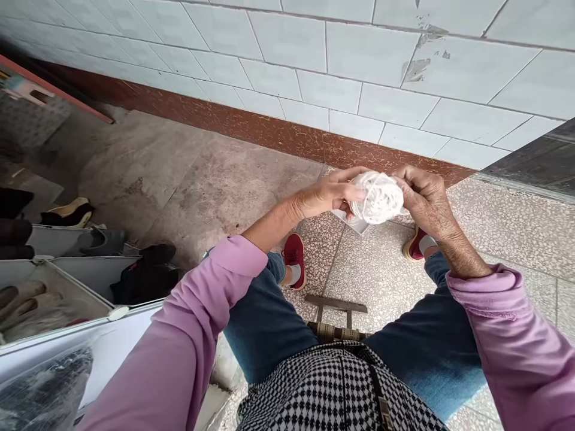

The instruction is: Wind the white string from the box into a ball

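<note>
A ball of white yarn (380,199) is held up in front of me, above the floor between my feet. My left hand (331,194) grips it from the left, fingers wrapped round that side and slightly blurred. At the ball's right edge, my right hand (424,199) is closed, thumb and forefinger pinched together against the yarn. Whether a loose strand runs between those fingertips is too small to tell. Below the ball, a flat pale sheet or box (354,222) lies on the floor, partly covered by the yarn and my hand.
A tiled wall (287,54) with a brown skirting (269,123) runs across the front. On the left stands an open shoe rack (85,281) with several shoes. Under my knees is a small wooden stool (336,303). Speckled tiles (377,269) cover the floor at my feet.
</note>
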Demonstrator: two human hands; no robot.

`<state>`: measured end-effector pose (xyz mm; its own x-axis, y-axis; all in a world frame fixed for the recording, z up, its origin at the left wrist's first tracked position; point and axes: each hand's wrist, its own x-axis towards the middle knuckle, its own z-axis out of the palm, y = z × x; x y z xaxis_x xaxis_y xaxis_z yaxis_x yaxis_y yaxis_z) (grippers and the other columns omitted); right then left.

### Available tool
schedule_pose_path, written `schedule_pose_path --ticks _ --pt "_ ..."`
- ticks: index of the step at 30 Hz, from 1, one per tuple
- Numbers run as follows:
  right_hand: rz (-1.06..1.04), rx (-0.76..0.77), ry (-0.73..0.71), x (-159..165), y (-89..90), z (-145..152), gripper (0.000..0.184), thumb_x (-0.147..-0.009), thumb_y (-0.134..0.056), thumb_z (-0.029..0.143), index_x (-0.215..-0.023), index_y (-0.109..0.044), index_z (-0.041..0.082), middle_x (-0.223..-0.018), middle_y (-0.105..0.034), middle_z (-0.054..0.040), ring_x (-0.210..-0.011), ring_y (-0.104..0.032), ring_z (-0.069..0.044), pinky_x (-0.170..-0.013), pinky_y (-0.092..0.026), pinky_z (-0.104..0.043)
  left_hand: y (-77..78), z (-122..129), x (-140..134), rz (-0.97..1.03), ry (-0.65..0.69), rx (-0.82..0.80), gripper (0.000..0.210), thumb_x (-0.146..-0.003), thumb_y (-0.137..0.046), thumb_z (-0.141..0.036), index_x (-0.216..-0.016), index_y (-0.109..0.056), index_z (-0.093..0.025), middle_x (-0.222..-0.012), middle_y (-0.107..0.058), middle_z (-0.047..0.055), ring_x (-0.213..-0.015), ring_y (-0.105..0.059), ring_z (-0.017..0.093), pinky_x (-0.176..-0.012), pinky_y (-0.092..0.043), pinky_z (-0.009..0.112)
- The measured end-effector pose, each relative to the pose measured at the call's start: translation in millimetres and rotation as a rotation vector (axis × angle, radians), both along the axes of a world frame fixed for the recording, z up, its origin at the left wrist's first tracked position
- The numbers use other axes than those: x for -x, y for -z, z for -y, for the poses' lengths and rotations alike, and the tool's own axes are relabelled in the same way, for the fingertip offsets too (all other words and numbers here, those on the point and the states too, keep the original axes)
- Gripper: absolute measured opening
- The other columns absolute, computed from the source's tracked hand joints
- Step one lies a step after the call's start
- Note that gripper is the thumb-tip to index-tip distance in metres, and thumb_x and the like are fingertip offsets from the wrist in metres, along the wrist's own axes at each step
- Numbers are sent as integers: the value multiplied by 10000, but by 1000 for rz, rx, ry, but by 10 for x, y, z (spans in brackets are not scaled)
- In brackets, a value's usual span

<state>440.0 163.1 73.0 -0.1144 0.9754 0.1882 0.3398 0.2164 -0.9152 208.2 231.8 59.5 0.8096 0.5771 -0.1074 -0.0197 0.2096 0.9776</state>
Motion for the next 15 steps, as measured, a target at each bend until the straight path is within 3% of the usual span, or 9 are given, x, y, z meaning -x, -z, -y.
schedule_pose_path --ticks 4,8,15 --pt "21 -9 30 -35 19 -31 448 -1015 -663 625 -750 -558 279 -687 -486 -9 -637 -402 -193 -590 -342 -369 2 -1 17 -14 -34 9 598 -757 -857 -545 -1249 -705 -241 -974 -771 67 -727 -706 170 -588 -578 279" --pt "21 -80 118 -105 17 -56 422 -1013 -697 580 -757 -570 270 -689 -487 -8 -638 -395 -185 -602 -326 -370 38 -11 16 -48 -21 11 651 -731 -878 -545 -1272 -698 -230 -1037 -779 83 -775 -729 181 -610 -597 276" --pt "127 42 -142 165 145 38 544 -1040 -565 720 -782 -603 243 -669 -493 6 -603 -420 -163 -611 -347 -342 158 -202 17 36 -249 -66 839 -836 -660 -819 -1456 -600 -256 -1181 -755 154 -981 -760 302 -687 -659 393"
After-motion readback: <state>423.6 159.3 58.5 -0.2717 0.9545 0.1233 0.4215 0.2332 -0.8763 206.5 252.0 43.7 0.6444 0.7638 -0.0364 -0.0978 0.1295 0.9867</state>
